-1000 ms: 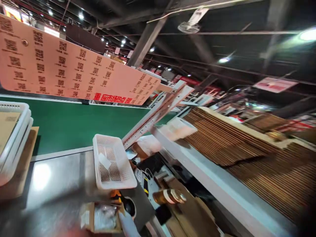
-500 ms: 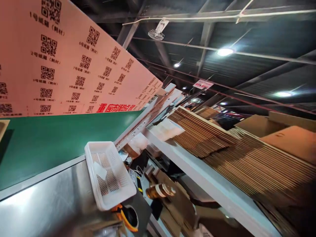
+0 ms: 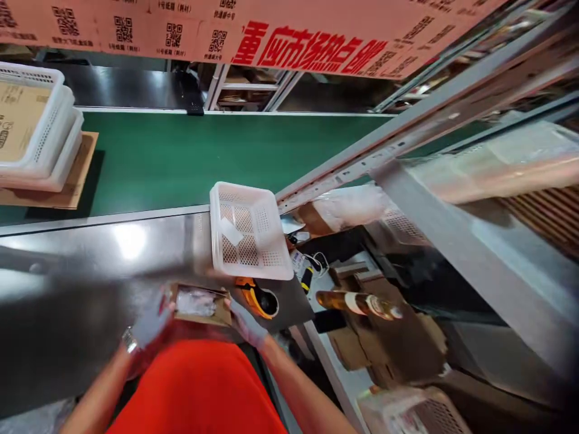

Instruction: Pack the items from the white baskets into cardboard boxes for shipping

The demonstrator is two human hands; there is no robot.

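Note:
Low in front of my body, a small open cardboard box sits between my two gloved hands. Inside it lies something in clear plastic wrap that I cannot make out. My left hand, slightly blurred, is closed on the box's left end. At the right end, my right hand grips the cardboard. Just beyond the right hand, a yellow-and-black tape dispenser rests on the bench. A white perforated basket holding a slip of white paper stands behind it.
The steel bench borders a green conveyor belt. Stacked white baskets stand on cardboard at the left. A metal post slants up on the right, near a bottle and flattened cardboard. A pink QR-code board hangs above.
My view has tipped downward, away from the ceiling and the stacked cardboard. Both hands and the whole small box are now visible; earlier only part of the box showed at the bottom edge.

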